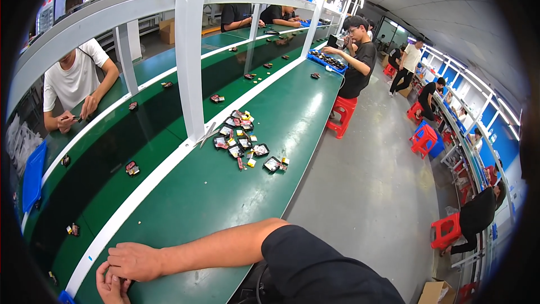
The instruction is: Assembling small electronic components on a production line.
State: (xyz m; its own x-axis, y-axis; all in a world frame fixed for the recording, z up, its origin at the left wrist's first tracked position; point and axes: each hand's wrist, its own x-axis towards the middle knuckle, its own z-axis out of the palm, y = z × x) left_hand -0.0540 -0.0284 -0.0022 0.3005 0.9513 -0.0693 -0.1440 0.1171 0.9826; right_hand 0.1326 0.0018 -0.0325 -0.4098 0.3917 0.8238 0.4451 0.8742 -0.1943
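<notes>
At the lower left, my right hand (135, 260) lies over my left hand (108, 282) above the green tabletop (185, 222). The fingers of both are curled in close together. Something small and dark seems to be between them, but the hands cover it and I cannot make it out. Farther up the tabletop lies a loose pile of small black-cased electronic parts (244, 142) with white, red and yellow pieces. One black-cased part (273, 164) lies at the near right of the pile, apart from my hands.
A white rail (140, 191) divides the tabletop from a dark green conveyor belt (107, 174) carrying scattered parts. A white post (190, 56) rises beside a slim metal tool (208, 133). Co-workers sit across the belt and farther along, one by a blue tray (328, 62). Red stools (342, 115) stand rightward.
</notes>
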